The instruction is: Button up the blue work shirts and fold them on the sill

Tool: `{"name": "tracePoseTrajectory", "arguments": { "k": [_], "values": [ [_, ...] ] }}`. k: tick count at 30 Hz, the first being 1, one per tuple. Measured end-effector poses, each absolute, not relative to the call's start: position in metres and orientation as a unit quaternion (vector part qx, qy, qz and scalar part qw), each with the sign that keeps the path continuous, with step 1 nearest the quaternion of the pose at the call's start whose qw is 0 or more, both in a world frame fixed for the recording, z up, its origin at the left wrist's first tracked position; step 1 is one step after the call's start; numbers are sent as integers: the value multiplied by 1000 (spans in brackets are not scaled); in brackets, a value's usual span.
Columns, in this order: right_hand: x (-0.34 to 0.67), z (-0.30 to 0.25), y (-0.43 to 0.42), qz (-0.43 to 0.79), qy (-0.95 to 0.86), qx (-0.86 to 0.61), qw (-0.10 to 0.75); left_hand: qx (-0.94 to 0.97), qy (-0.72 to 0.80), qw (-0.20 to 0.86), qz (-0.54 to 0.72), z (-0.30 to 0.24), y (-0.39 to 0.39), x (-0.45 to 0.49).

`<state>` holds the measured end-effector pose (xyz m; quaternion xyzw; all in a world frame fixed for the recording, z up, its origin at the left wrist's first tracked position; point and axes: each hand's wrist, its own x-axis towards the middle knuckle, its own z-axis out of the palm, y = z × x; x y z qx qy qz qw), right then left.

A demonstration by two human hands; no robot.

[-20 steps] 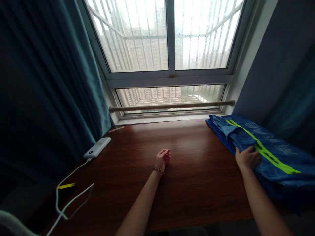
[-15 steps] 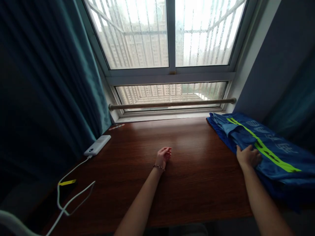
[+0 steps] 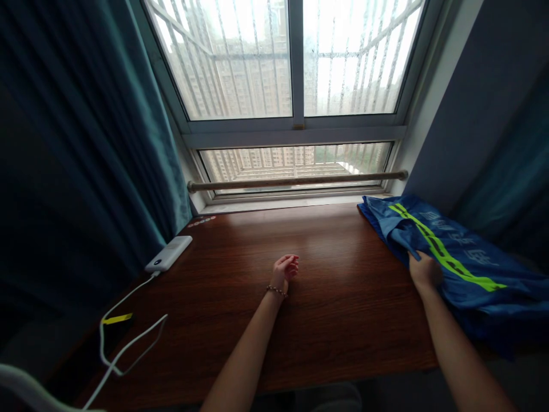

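Note:
A folded blue garment (image 3: pixel 463 240) with a fluorescent yellow-green stripe and pale lettering lies at the right side of the dark wooden table (image 3: pixel 343 320). My right hand (image 3: pixel 424 272) grips its near left edge, fingers wrapped in the fabric, and a fold of it rises beside the thumb. My left hand (image 3: pixel 286 268), with a beaded bracelet (image 3: pixel 277 290) at the wrist, rests on the tabletop near the middle. Its fingers are curled in and nothing shows in them, well apart from the garment.
A white power bank (image 3: pixel 169 253) lies at the left edge, with a white cable (image 3: pixel 128 294) looping toward me. A yellow strip (image 3: pixel 118 319) sits beside the cable. Small round stickers (image 3: pixel 201 221) are at the far left corner. Beyond stand a metal rail (image 3: pixel 295 181), a window, and a curtain (image 3: pixel 141 143).
My right hand has closed on the garment and shifted slightly left, pulling the fabric a little with it. My left hand stays in place. The view has turned slightly.

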<state>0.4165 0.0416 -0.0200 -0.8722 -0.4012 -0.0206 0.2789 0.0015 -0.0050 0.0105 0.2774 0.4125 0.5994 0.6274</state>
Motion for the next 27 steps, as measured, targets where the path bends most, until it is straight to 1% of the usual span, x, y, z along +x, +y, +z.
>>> {"name": "tracePoseTrajectory", "arguments": {
  "k": [4, 6, 8, 10, 11, 13, 15, 17, 18, 20, 22, 24, 26, 27],
  "values": [
    [411, -23, 43, -21, -401, -859, 317, 283, 420, 621, 598, 9, -4, 1],
    [401, -24, 45, -8, -431, -834, 344, 297, 439, 610, 589, 7, -2, 1],
    [382, -23, 45, 29, -497, -781, 377, 333, 470, 590, 566, 2, 1, 2],
    [355, -21, 40, 94, -587, -702, 393, 399, 505, 552, 530, -4, 3, 3],
    [339, -19, 35, 130, -631, -661, 384, 442, 524, 519, 510, -7, 3, 4],
    [305, -14, 15, 190, -705, -601, 325, 537, 561, 421, 470, -12, 2, 5],
    [269, -6, -17, 211, -755, -564, 259, 619, 588, 285, 437, -14, -1, 5],
    [237, 3, -57, 236, -781, -532, 225, 670, 600, 159, 407, -14, -5, 5],
    [223, 8, -78, 254, -791, -513, 215, 683, 603, 113, 396, -13, -6, 4],
    [201, 17, -120, 293, -808, -475, 191, 688, 615, 62, 380, -10, -10, 2],
    [190, 23, -153, 333, -815, -441, 173, 682, 625, 50, 378, -4, -14, 0],
    [191, 25, -177, 338, -814, -438, 177, 681, 618, 71, 386, 5, -18, -1],
    [203, 19, -191, 278, -809, -479, 198, 675, 597, 145, 409, 14, -21, -2],
    [212, 14, -194, 226, -801, -514, 208, 648, 585, 212, 439, 19, -23, -1]
  ]
}}
